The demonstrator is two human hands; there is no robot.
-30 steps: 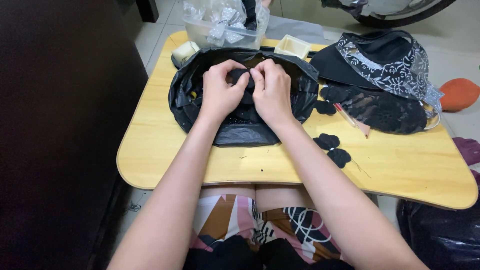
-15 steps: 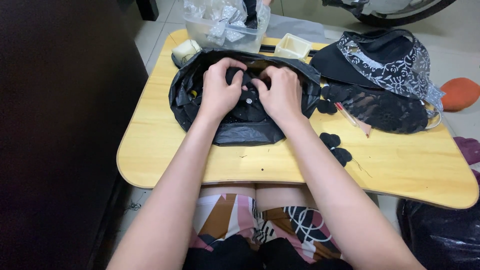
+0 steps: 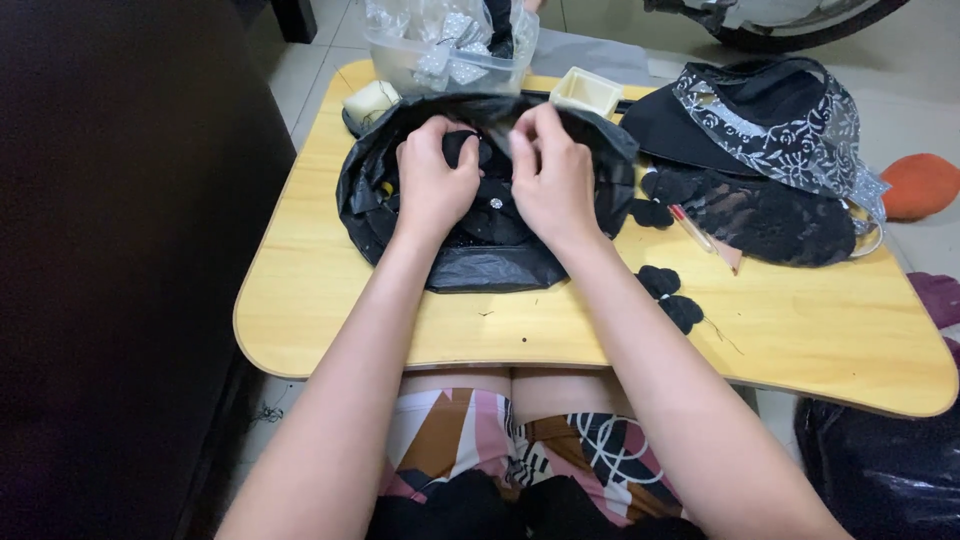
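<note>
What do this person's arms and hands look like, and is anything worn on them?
Both arms are bare along their whole visible length: no sleeves, no gloves. The left hand and right hand show no rings, watch or bracelets that I can make out. Fingernails are hidden.

Both hands, left (image 3: 432,185) and right (image 3: 550,180), pinch a black fabric flower (image 3: 492,205) over a black plastic bag (image 3: 480,265) on the wooden counter (image 3: 800,330); lace (image 3: 780,215) lies to the right.
</note>
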